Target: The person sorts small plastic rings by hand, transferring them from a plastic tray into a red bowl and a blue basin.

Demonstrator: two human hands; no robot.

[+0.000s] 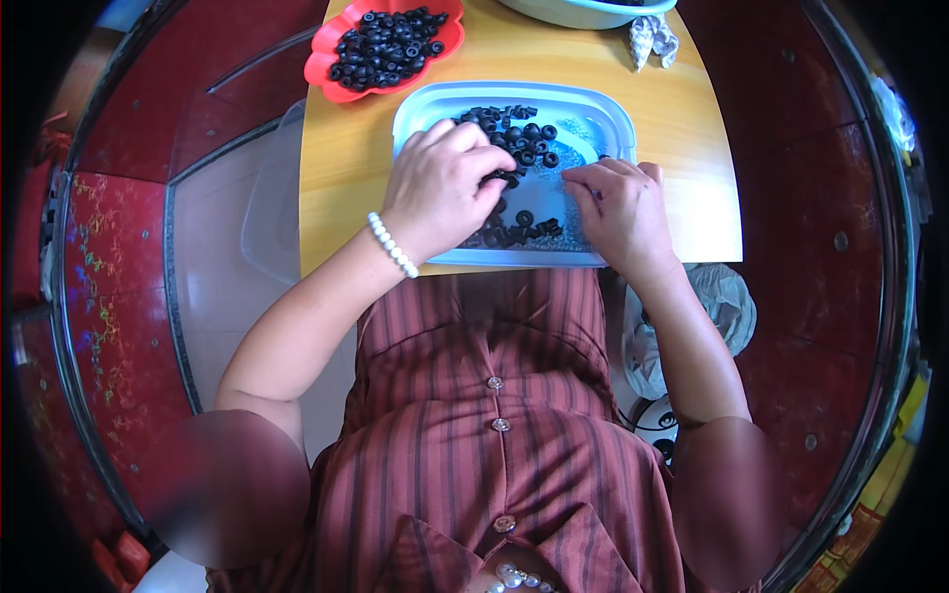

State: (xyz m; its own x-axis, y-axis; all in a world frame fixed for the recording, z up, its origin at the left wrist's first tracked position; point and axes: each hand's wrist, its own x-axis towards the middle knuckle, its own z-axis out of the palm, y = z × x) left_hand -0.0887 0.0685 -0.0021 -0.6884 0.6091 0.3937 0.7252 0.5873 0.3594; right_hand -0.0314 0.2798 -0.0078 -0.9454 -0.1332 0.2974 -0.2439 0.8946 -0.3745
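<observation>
A pale blue plastic tray [615, 117] lies before me on the table. Small black ring-shaped parts [524, 148] with holes are spread over its left and middle. Tiny clear grains [568, 229] are scattered along its right side. Above the black parts my left hand [440, 183], with a white bead bracelet [392, 244] at the wrist, is closed, a black part at its thumb and fingertips. At the tray's right side my right hand [625, 210] is closed in a pinch. Whatever is between those fingertips is too small to make out.
A red scalloped dish [321, 69] heaped with black parts stands at the back left of the wooden table [682, 128]. At the back right are a pale green basin [563, 12] and a crumpled grey-white wad [652, 42]. A plastic bag [717, 311] hangs below the table's right side.
</observation>
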